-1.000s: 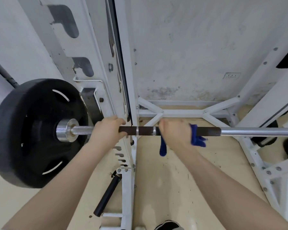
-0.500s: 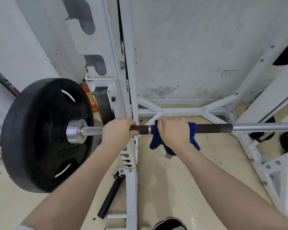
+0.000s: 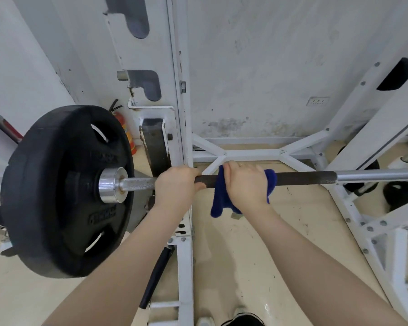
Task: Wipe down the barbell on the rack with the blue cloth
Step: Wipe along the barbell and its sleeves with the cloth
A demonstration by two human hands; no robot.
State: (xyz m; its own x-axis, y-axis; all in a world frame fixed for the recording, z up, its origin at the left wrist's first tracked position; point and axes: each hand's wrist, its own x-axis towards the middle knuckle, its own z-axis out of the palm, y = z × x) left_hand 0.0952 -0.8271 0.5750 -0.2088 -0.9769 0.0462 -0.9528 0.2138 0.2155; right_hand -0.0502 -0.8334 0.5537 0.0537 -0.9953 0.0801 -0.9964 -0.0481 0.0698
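While barbell (image 3: 304, 178) lies across white rack (image 3: 179, 128), left hand (image 3: 176, 187) clenched bare around shaft just inside black weight plate (image 3: 64, 189). Right hand (image 3: 246, 184) grasps blue cloth (image 3: 218, 196) wrapped over dark knurled section (loose ends hang below bar), just beside left hand. Shoe tip (image 3: 243, 320) at bottom edge.

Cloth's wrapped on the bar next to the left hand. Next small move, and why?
Probably slide the right hand with the cloth rightward along the bar. The left hand grips just beside it, blocking that way, and a long dark stretch of bar lies uncovered to the right.
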